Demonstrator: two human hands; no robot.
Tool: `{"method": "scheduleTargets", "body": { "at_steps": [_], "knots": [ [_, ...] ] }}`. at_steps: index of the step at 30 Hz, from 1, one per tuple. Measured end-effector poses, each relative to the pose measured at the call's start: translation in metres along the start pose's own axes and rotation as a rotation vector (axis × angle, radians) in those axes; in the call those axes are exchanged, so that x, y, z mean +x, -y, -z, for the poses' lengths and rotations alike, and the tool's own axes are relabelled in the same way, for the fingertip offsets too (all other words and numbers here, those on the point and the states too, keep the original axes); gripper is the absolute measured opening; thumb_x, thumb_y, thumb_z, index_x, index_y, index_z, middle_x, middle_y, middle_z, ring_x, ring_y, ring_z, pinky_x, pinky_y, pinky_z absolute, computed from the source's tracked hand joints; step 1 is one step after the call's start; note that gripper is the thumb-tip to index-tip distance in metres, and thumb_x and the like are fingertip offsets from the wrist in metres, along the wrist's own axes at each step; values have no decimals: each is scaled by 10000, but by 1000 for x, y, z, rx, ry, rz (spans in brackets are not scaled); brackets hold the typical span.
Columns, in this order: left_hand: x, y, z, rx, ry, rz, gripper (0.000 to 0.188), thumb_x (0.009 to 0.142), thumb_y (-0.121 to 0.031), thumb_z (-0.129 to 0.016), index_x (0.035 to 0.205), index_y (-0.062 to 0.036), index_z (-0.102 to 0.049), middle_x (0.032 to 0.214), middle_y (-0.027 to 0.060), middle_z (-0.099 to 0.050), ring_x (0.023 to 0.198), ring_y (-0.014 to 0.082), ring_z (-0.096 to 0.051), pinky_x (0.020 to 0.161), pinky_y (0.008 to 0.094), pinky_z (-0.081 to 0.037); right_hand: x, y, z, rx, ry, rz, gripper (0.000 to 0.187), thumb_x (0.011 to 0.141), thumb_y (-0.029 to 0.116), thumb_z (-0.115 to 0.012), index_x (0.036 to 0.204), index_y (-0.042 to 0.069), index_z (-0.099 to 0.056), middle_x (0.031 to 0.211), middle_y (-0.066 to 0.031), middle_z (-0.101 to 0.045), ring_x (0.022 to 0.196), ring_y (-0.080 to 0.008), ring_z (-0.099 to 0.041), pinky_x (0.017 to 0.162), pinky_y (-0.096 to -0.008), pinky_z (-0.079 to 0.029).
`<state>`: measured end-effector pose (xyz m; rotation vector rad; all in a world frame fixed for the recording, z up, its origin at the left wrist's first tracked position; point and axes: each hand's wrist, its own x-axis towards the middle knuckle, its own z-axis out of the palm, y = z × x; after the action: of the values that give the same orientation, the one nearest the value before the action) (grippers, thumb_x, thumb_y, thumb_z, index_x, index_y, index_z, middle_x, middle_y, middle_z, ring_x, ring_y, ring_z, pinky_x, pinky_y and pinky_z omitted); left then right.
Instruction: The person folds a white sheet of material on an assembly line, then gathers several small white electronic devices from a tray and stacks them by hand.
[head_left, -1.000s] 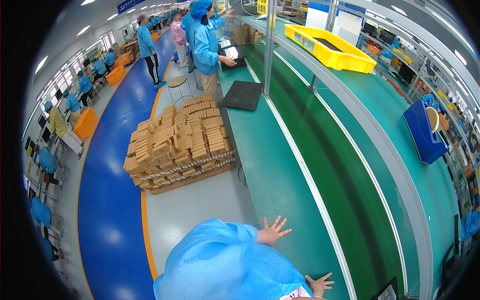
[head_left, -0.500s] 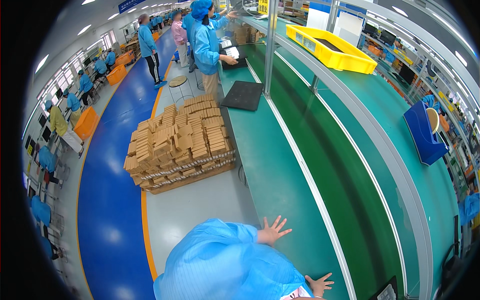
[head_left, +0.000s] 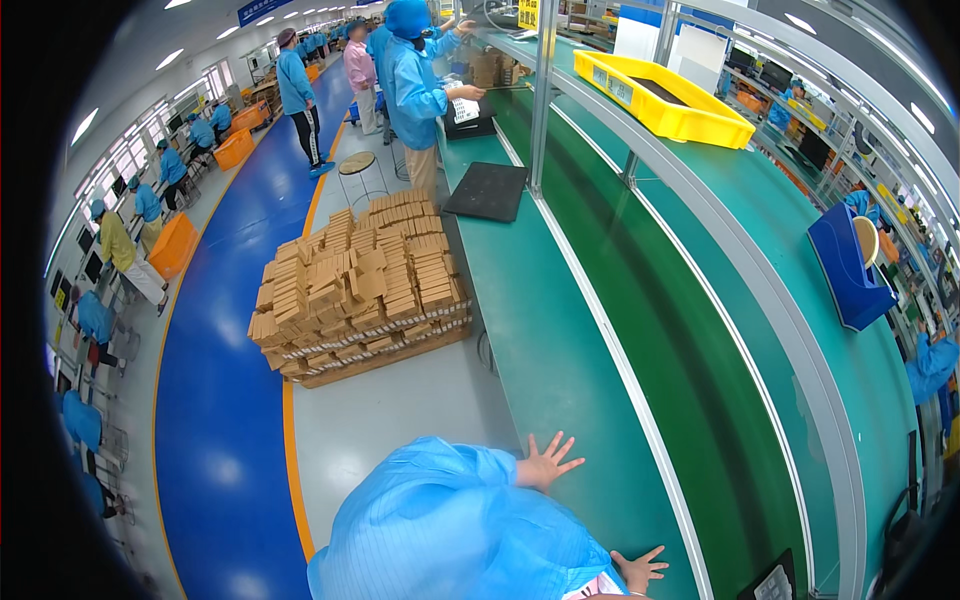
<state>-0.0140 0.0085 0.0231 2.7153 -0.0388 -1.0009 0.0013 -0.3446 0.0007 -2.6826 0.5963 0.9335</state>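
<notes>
My left hand [head_left: 548,463] lies on the green bench top [head_left: 545,340] near its edge, fingers spread, holding nothing. Lower down, my right hand [head_left: 638,570] also rests on the bench, fingers apart and nothing in it. The blue sleeve [head_left: 440,520] covers my arms. Beyond the white rail beside both hands runs a dark green conveyor belt [head_left: 665,340]. At the bottom, a black tray [head_left: 768,580] with a pale item, partly cut off by the picture's edge, is nearest my right hand.
A black flat mat [head_left: 486,191] lies farther up the bench. Stacked brown cardboard boxes [head_left: 360,280] stand left of it on a pallet. A co-worker [head_left: 415,90] handles a white item at the bench's far end. A metal frame [head_left: 760,250], yellow tray [head_left: 665,98] and blue bin [head_left: 848,265] are at the right.
My hands have not moved. The co-worker at the far bench has shifted an arm over the bench, and a person in blue at the right edge leans further into view.
</notes>
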Motion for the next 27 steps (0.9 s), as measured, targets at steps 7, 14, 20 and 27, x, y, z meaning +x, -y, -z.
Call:
{"method": "scheduleTargets", "body": {
  "at_steps": [7, 14, 20, 27],
  "knots": [
    [2, 0, 0, 10, 9, 3, 1243, 613, -541, -794, 1469, -386, 94, 1522, 108, 253, 1386, 395, 222, 945, 801, -97, 2, -2, 0, -7, 0, 1, 1454, 499, 485, -876, 1465, 171, 164, 1426, -400, 180, 1297, -636, 100, 1008, -695, -220],
    [-2, -1, 2, -6, 8, 0, 1254, 596, -528, -809, 1472, -385, 77, 1526, 103, 245, 1390, 385, 218, 949, 798, -102, 0, -1, 0, 0, -4, 12, 1446, 506, 487, -869, 1465, 164, 164, 1420, -409, 183, 1296, -639, 100, 1022, -687, -195],
    [-1, 0, 1, -13, -8, 0, 1264, 583, -511, -823, 1473, -385, 66, 1530, 98, 235, 1393, 379, 215, 952, 796, -114, -1, 0, 2, -3, 1, 16, 1451, 503, 488, -871, 1465, 167, 167, 1418, -414, 180, 1295, -640, 99, 1033, -680, -174],
    [-4, -3, 7, -18, 23, 17, 1273, 580, -518, -824, 1468, -394, 80, 1528, 88, 244, 1391, 370, 224, 961, 791, -108, 5, -4, -2, 0, -1, 3, 1445, 514, 467, -876, 1462, 175, 174, 1426, -398, 190, 1300, -633, 100, 1027, -679, -203]
  ]
}}
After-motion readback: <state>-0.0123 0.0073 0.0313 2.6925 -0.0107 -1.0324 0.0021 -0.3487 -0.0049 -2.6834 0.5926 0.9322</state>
